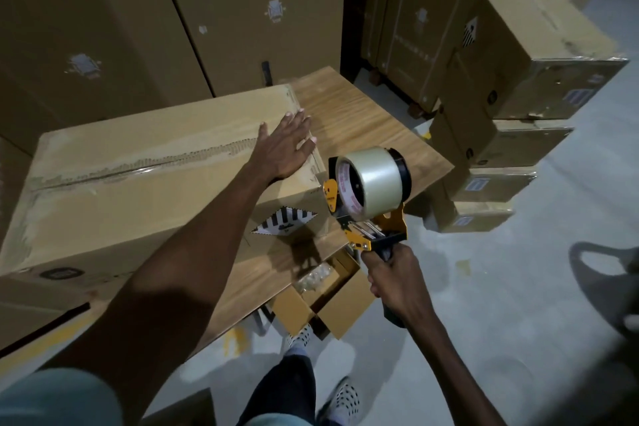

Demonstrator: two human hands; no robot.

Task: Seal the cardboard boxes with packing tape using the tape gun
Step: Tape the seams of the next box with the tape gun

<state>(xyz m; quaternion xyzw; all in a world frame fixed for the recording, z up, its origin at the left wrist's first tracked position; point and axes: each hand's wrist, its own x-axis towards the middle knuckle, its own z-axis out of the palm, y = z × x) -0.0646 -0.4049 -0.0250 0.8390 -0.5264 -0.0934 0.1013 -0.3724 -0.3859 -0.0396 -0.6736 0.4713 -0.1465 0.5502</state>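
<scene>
A large cardboard box [138,190] lies on a wooden table [363,128], its top flaps closed with a seam running left to right. My left hand [287,145] lies flat on the box's top right end, fingers straight. My right hand [394,273] grips the handle of a yellow and black tape gun [370,218], held in the air just right of the box's right end. The gun carries a roll of clear tape [377,180] and does not touch the box.
Tall cardboard cartons [242,10] stand behind the table. A stack of taped boxes [511,107] rises at the right. A small open box [325,297] sits on the floor under the table's near edge. Grey floor [501,304] lies to the right, my feet below.
</scene>
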